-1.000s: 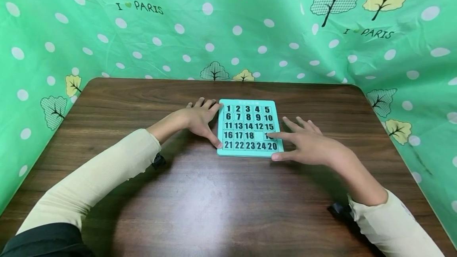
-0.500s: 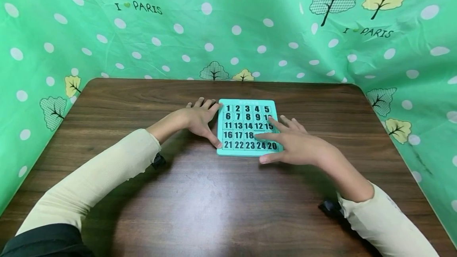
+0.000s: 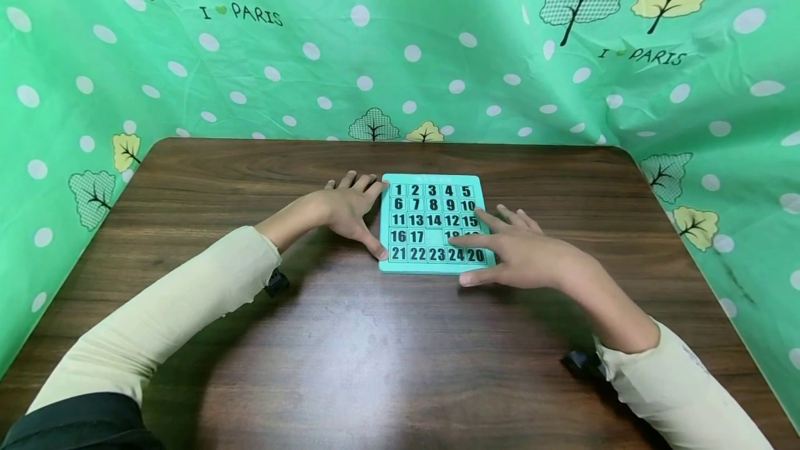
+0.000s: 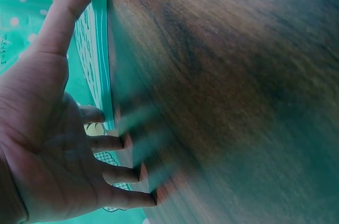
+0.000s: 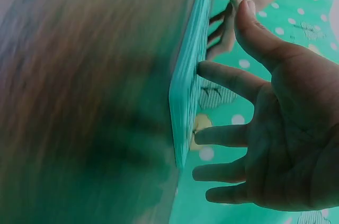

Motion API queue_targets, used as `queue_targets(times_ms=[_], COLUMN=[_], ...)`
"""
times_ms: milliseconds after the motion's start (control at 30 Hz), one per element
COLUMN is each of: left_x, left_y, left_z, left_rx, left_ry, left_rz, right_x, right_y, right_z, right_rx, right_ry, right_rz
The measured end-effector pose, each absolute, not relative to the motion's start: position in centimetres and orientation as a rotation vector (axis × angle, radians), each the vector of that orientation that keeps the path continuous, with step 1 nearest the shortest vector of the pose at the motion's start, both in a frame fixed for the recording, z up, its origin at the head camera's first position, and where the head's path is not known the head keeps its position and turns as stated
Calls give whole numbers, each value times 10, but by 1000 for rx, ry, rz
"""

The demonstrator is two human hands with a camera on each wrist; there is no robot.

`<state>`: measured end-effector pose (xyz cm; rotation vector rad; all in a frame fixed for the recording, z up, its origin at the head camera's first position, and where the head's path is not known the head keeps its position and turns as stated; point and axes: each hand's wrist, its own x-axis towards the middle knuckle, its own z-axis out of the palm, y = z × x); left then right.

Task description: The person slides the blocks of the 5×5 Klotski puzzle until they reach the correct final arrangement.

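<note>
Apparent slide: tile 18 [image 3: 452,233] touched by right hand [image 3: 526,253] | board [image 3: 425,268] by left hand [image 3: 350,214] | both released | gap [image 3: 432,236] likely filled next

Found number tile 18 [image 3: 451,232] slid one cell right; noted right hand [image 3: 530,255] farther left than one second ago.

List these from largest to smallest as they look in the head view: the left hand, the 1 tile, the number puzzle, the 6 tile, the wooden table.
1. Wooden table
2. Number puzzle
3. Left hand
4. 1 tile and 6 tile: they look alike, so unranked.
</note>
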<state>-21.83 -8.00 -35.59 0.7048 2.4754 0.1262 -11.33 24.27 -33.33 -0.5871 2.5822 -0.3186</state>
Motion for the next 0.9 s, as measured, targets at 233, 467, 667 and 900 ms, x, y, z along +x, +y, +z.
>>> queue_targets(times_ms=[233,467,667,900], left_x=[-223,-223,-220,-219], left_y=[-82,-84,-82,-81], left_z=[-362,-362,-357,-356], left_rx=[712,717,711,716], left_ry=[2481,2478,2469,2468], left_rz=[132,142,130,113], right_x=[-118,-132,-135,-122], right_y=[242,223,217,220], right_z=[-329,-336,-338,-336], right_rx=[-603,-609,-613,-649], right_ry=[2607,2630,2618,2609], right_rz=[-327,-302,-254,-276])
